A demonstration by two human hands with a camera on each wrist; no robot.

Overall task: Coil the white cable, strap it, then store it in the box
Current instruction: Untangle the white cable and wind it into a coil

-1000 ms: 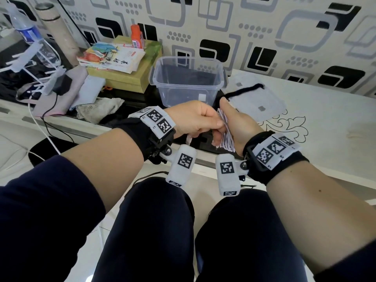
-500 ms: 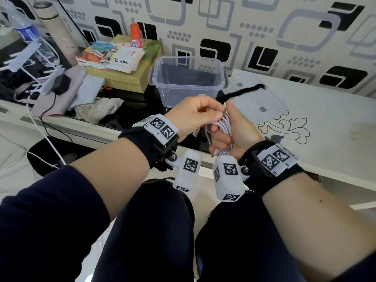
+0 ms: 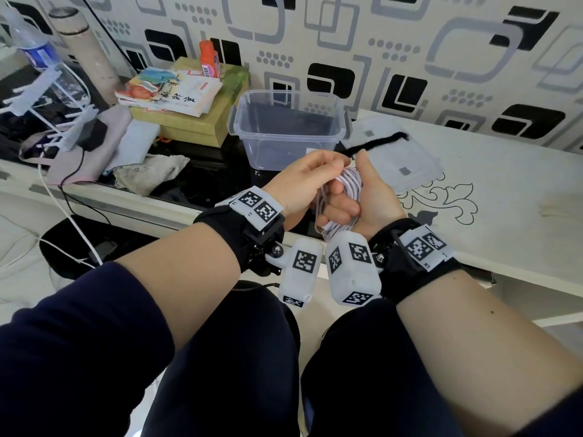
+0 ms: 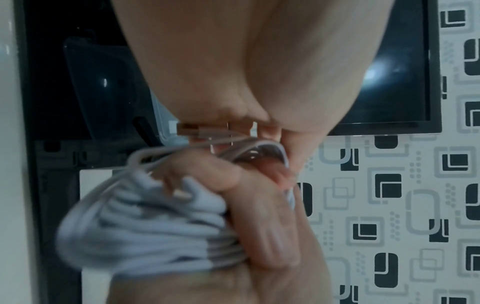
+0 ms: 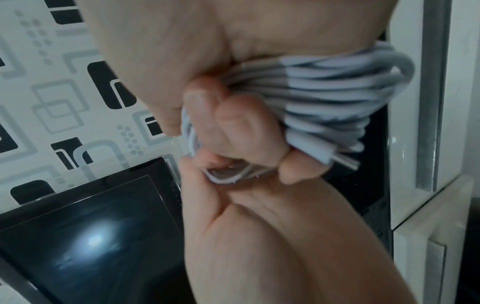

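The white cable (image 3: 350, 184) is wound into a tight bundle of several loops, seen close in the left wrist view (image 4: 155, 230) and the right wrist view (image 5: 327, 90). My right hand (image 3: 362, 197) grips the bundle, fingers curled round its middle. My left hand (image 3: 303, 181) pinches the loops at the bundle's top end. A plug tip (image 5: 345, 162) sticks out below my right fingers. The clear plastic box (image 3: 287, 127) stands open on the table just beyond my hands. A black strap (image 3: 375, 143) lies on the box lid (image 3: 403, 165) to its right.
A stack of books on a yellow-green box (image 3: 189, 105) with an orange bottle (image 3: 209, 61) sits left of the clear box. Cloths, a white rack (image 3: 47, 105) and a water bottle (image 3: 34, 55) crowd the far left. The white tabletop (image 3: 504, 190) stretches right.
Both hands have risen and moved toward the box. My right hand has turned so the bundle stands more upright, and my left fingers have shifted to its top end.
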